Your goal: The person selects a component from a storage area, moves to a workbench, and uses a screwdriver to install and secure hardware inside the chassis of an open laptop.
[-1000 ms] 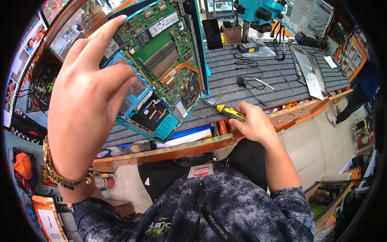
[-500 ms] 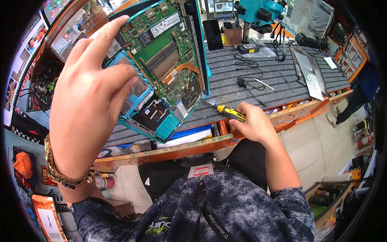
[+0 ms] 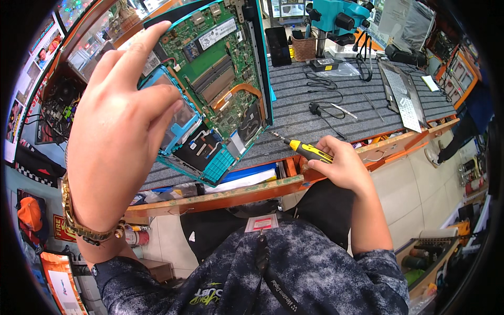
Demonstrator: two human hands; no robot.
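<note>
My left hand (image 3: 118, 113) grips the left side of an opened laptop (image 3: 214, 169), its thumb and fingers closed around the edge. The laptop stands tilted up, its inside facing me. A green circuit board (image 3: 212, 58), an orange ribbon cable and a black fan (image 3: 250, 125) show inside the teal casing. My left hand hides part of its left side. In my right hand (image 3: 344, 164) is a yellow and black screwdriver (image 3: 310, 150). Its metal tip points up and left, just right of the laptop's lower right corner and apart from it.
A grey striped mat (image 3: 299, 100) covers the bench. On it lie a black cable, a thin pen-like tool (image 3: 344, 111) and a loose keyboard panel (image 3: 404, 97). A teal microscope stand (image 3: 336, 18) rises behind. An open drawer (image 3: 226, 195) sticks out below the laptop.
My right hand has drawn the screwdriver a little to the right and toward me, away from the laptop's corner. The left hand and the laptop have hardly moved.
</note>
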